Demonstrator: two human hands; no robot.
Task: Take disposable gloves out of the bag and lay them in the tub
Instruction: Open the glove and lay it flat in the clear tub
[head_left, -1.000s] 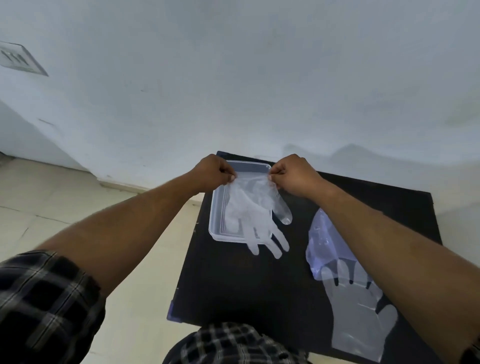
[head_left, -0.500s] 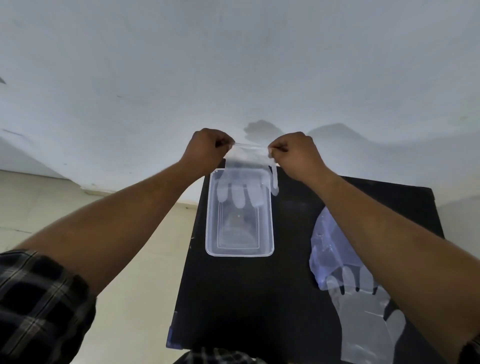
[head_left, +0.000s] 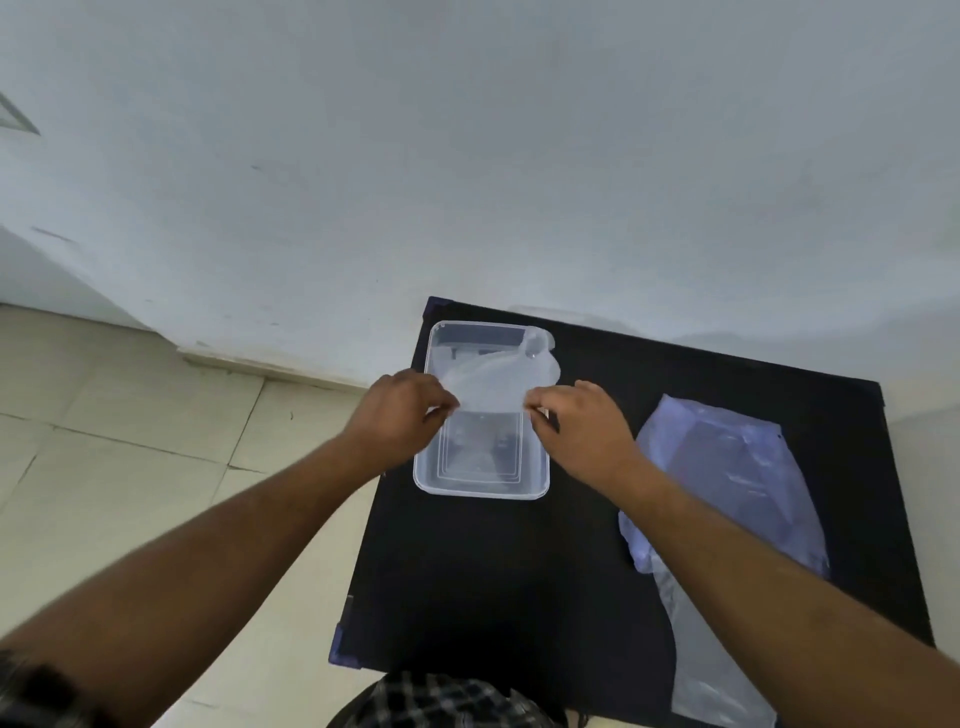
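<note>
A clear rectangular tub (head_left: 480, 486) stands on the far left part of a black table (head_left: 498, 577). A thin see-through glove (head_left: 496, 382) lies over the far half of the tub, one edge spilling past the right rim. My left hand (head_left: 402, 418) pinches its near left corner and my right hand (head_left: 576, 423) pinches its near right corner, both over the tub's middle. The bag (head_left: 727, 493), a pale bluish plastic, lies flat on the right of the table, partly under my right forearm.
A white wall (head_left: 467, 156) rises just behind the table. Beige floor tiles (head_left: 130, 467) lie to the left, beyond the table's left edge. Checked cloth (head_left: 441, 701) shows at the bottom of the view, at the near edge.
Both hands have come down and toward me from above the tub's far end to its middle, and the glove that hung from them now lies across the tub's far half.
</note>
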